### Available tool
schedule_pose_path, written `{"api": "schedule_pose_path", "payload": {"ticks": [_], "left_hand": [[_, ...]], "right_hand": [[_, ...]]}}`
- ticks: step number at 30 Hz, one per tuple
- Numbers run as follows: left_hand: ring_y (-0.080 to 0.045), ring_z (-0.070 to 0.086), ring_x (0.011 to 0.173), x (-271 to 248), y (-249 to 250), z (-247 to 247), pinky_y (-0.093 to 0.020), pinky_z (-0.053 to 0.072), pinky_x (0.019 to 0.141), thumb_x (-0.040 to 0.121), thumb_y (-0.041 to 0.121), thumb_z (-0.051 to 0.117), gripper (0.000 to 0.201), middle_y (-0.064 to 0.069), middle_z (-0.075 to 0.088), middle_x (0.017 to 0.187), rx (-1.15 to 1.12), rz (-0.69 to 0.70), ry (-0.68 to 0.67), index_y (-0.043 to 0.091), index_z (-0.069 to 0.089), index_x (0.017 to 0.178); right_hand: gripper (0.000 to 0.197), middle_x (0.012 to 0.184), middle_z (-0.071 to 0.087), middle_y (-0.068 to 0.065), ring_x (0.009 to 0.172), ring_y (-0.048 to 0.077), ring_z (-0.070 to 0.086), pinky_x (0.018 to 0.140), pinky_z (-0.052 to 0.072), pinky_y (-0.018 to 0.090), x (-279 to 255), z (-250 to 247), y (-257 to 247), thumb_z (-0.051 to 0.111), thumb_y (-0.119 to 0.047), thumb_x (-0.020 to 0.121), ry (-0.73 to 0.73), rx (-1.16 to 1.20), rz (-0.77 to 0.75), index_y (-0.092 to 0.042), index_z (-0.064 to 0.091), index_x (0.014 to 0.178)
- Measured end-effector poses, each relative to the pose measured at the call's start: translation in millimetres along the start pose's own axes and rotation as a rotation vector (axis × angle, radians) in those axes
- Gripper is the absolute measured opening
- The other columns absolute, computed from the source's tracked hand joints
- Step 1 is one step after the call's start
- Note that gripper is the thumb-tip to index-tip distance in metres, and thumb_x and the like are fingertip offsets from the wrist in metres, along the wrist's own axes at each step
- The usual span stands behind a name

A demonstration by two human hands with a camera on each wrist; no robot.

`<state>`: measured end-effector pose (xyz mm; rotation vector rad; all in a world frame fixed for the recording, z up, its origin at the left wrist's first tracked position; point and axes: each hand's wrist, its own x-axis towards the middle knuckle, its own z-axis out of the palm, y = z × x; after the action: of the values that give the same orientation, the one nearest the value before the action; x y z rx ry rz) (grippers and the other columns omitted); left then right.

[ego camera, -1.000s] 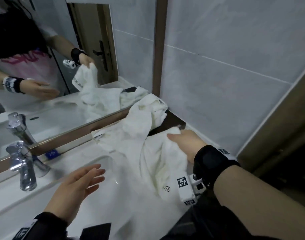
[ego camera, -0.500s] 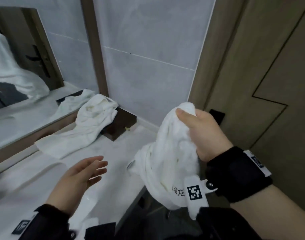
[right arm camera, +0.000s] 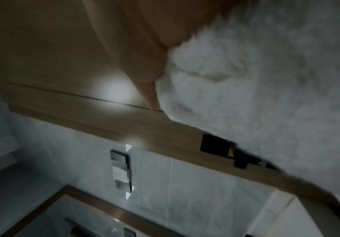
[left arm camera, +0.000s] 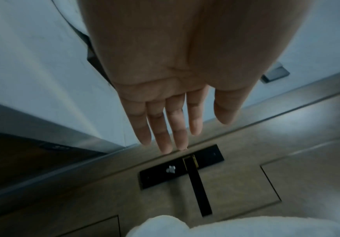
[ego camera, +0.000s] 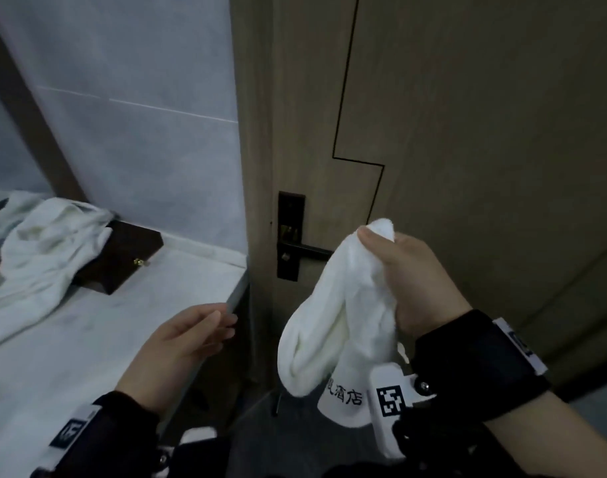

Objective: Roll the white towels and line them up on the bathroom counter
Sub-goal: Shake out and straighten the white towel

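Right hand [ego camera: 419,284] is gripping a bunched white towel [ego camera: 333,326] at its top end, right of centre in the head view; its long axis is running vertically, free end hanging down. Left hand [ego camera: 177,343] is hovering with fingers straight, holding nothing, by the counter [ego camera: 88,339] edge; a second towel [ego camera: 43,250] is lying crumpled at left

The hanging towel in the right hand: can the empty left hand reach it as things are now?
Probably yes. The left hand is open and holds nothing, and only open air lies between it and the towel hanging from the right hand.
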<state>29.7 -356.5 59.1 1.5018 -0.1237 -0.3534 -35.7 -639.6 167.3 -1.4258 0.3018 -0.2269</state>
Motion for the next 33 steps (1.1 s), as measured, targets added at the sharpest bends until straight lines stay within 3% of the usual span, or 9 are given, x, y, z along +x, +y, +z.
{"api": "schedule_pose_path", "payload": {"ticks": [3, 6, 10, 15, 19, 23, 25, 27, 33], "left_hand": [[-0.022, 0.069, 0.105, -0.2, 0.7, 27.6, -0.043, 0.048, 0.096, 0.096, 0.028, 0.056, 0.020, -0.003, 0.074, 0.109, 0.068, 0.001, -0.042, 0.028, 0.074, 0.104], [-0.016, 0.070, 0.103, -3.7, 2.0, 56.5, -0.041, 0.049, 0.097, 0.098, 0.024, 0.055, 0.021, 0.001, 0.074, 0.109, 0.125, 0.015, -0.103, 0.026, 0.072, 0.110], [-0.011, 0.069, 0.103, -8.5, 5.7, 94.5, -0.036, 0.048, 0.098, 0.089, 0.027, 0.069, 0.022, 0.004, 0.074, 0.111, 0.183, 0.025, -0.226, 0.030, 0.071, 0.111], [-0.004, 0.066, 0.106, -10.2, 2.9, 128.0, -0.024, 0.049, 0.091, 0.056, 0.044, 0.088, 0.062, 0.014, 0.070, 0.116, 0.289, 0.045, -0.417, 0.039, 0.067, 0.115], [0.004, 0.059, 0.113, -8.7, -2.5, 137.8, -0.012, 0.047, 0.092, 0.055, 0.043, 0.091, 0.080, 0.021, 0.063, 0.123, 0.472, 0.165, -0.520, 0.044, 0.055, 0.127], [0.003, 0.055, 0.113, 2.6, -5.9, 135.8, -0.024, 0.045, 0.098, 0.075, 0.037, 0.078, 0.061, 0.021, 0.056, 0.124, 0.689, 0.213, -0.401, 0.045, 0.052, 0.130], [-0.002, 0.060, 0.094, 9.6, -4.2, 134.1, -0.025, 0.047, 0.084, 0.087, 0.029, 0.068, 0.024, 0.016, 0.062, 0.100, 0.685, 0.226, -0.341, 0.047, 0.064, 0.102], [-0.009, 0.060, 0.073, 14.2, -2.0, 131.2, -0.030, 0.047, 0.069, 0.091, 0.016, 0.059, 0.023, 0.005, 0.064, 0.075, 0.546, 0.193, -0.302, 0.034, 0.067, 0.078], [-0.007, 0.053, 0.068, 29.4, 23.1, 127.1, -0.025, 0.042, 0.064, 0.092, 0.011, 0.054, 0.012, -0.013, 0.061, 0.076, 0.302, 0.292, -0.275, 0.013, 0.064, 0.086]], "right_hand": [[0.034, 0.103, 0.072, 0.017, 0.096, 0.029, 0.071, 0.076, 0.058, 0.039, -7.3, -27.8, 4.9, 0.070, -0.035, 0.085, 0.023, 0.094, 0.042, -0.006, 0.070, 0.102], [0.022, 0.095, 0.070, 0.020, 0.091, 0.032, 0.070, 0.073, 0.058, 0.040, -12.4, -49.1, 9.8, 0.069, -0.026, 0.086, 0.063, 0.215, 0.078, -0.004, 0.069, 0.090], [0.018, 0.097, 0.068, 0.022, 0.096, 0.033, 0.068, 0.079, 0.056, 0.043, -17.0, -65.6, 15.7, 0.056, -0.016, 0.095, 0.034, 0.302, 0.104, -0.003, 0.067, 0.091], [0.025, 0.117, 0.064, 0.026, 0.109, 0.034, 0.064, 0.091, 0.052, 0.043, -18.3, -72.2, 20.9, 0.047, -0.005, 0.097, 0.046, 0.397, 0.138, 0.008, 0.057, 0.116], [0.027, 0.118, 0.064, 0.026, 0.108, 0.035, 0.065, 0.080, 0.056, 0.043, -19.1, -70.5, 19.7, 0.044, 0.000, 0.096, -0.004, 0.588, 0.159, 0.009, 0.055, 0.119], [0.029, 0.115, 0.066, 0.025, 0.106, 0.033, 0.066, 0.077, 0.058, 0.039, -17.6, -65.6, 20.5, 0.045, -0.004, 0.098, 0.010, 0.647, 0.169, 0.009, 0.056, 0.121], [0.029, 0.115, 0.066, 0.025, 0.107, 0.033, 0.066, 0.078, 0.058, 0.038, -15.8, -64.3, 21.1, 0.046, -0.006, 0.098, 0.028, 0.671, 0.173, 0.009, 0.056, 0.121], [0.030, 0.117, 0.066, 0.024, 0.108, 0.032, 0.065, 0.086, 0.056, 0.039, -14.1, -64.8, 22.5, 0.048, -0.008, 0.097, 0.045, 0.661, 0.174, 0.009, 0.056, 0.121], [0.034, 0.118, 0.065, 0.022, 0.112, 0.033, 0.063, 0.098, 0.049, 0.044, -13.6, -63.8, 40.3, 0.054, -0.002, 0.092, 0.091, 0.492, 0.175, 0.007, 0.053, 0.125]]}}
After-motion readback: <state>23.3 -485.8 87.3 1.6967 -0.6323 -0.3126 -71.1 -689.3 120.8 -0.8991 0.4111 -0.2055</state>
